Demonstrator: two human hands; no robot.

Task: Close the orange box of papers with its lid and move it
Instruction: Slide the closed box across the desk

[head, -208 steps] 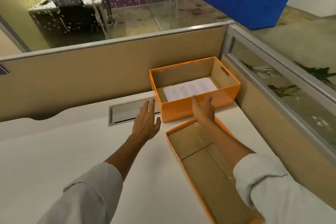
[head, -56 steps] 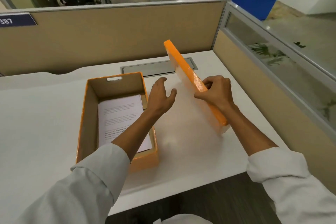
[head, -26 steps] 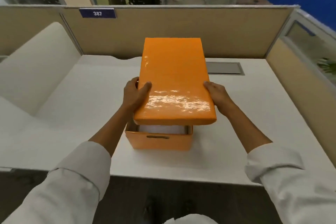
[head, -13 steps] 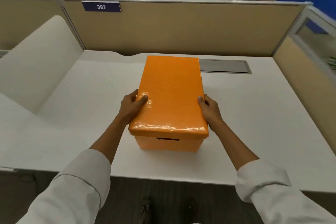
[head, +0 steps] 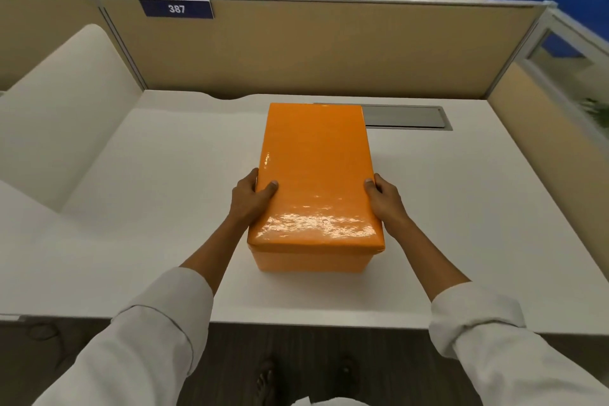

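The lid [head: 314,171] sits flush on the orange box [head: 309,262], which stands mid-desk [head: 461,224], just short of the metal cable hatch [head: 407,116] at its 1 o'clock. The left hand [head: 252,199] clasps the lid's 9 o'clock edge, the right hand [head: 384,199] its 3 o'clock edge. Closing looks done; moving comes next, calling for a hold on the box itself rather than the lid.

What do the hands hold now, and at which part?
Both hands, left and right, grip the lid of the orange box at its long side edges.
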